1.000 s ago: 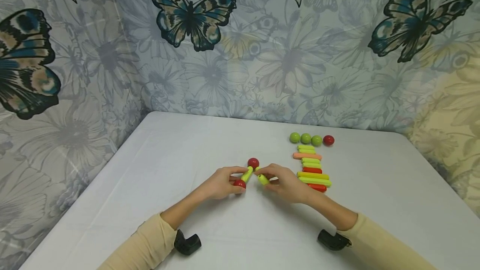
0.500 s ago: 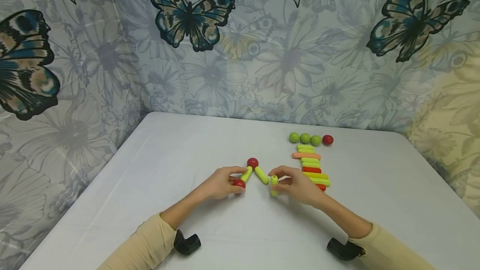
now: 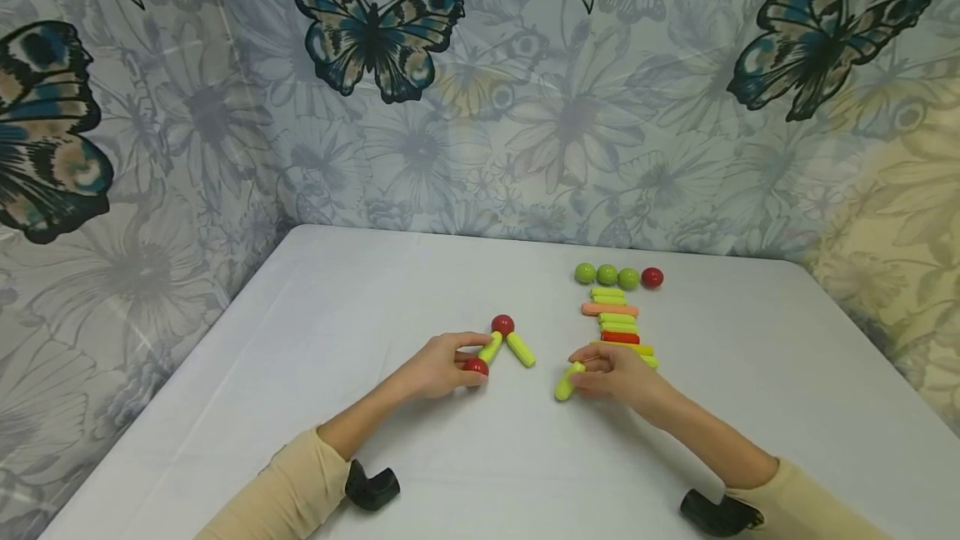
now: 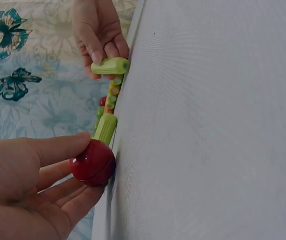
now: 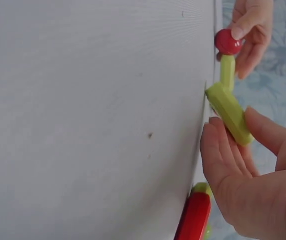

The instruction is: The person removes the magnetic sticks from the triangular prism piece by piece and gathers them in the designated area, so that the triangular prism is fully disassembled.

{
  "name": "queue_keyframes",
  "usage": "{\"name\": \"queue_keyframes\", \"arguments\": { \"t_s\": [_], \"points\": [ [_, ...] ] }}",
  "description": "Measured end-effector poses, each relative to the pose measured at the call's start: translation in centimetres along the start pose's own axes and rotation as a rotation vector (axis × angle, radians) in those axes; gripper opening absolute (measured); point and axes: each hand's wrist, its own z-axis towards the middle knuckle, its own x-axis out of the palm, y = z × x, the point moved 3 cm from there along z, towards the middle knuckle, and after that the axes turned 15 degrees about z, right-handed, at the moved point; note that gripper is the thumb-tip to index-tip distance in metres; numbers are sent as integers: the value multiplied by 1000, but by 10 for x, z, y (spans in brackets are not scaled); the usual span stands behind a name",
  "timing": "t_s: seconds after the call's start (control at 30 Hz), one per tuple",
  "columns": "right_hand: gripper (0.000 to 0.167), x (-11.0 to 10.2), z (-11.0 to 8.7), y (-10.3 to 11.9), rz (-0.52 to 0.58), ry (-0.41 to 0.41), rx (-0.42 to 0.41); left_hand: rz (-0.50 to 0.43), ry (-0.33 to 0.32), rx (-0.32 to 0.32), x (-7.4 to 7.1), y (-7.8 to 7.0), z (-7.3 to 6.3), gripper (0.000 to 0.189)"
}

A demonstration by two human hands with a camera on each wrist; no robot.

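My left hand (image 3: 441, 367) grips a red ball (image 4: 94, 162) between thumb and fingers. From that ball a yellow-green stick (image 3: 491, 348) runs to a second red ball (image 3: 502, 325) farther back on the table. Another yellow-green stick (image 3: 521, 350) slants from the far ball toward the right, with no hand on it. To the right, my right hand (image 3: 618, 377) pinches a separate yellow-green stick (image 5: 229, 114) at a tilt, thumb on one side and fingers on the other. In the head view its near end points down and left.
A row of green balls (image 3: 607, 275) and one red ball (image 3: 652, 277) lies at the back right of the white table (image 3: 360, 290). In front of it are several sticks, among them an orange one (image 3: 610, 309) and a red one (image 3: 620, 337). My right hand partly covers the nearest sticks.
My right hand has moved right and slightly nearer with its stick, away from the joined pieces. The slanting stick by the far ball now shows fully. My left hand stays on its ball.
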Motion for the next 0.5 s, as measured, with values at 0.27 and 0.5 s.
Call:
{"name": "queue_keyframes", "arguments": {
  "t_s": [0.27, 0.5],
  "points": [
    [47, -16, -12, -10, 81, -39, 63, 6, 5, -6, -1, 2, 1, 57],
    [44, -26, -22, -16, 137, -85, 124, 4, 8, -7, 0, 2, 1, 57]
  ]
}}
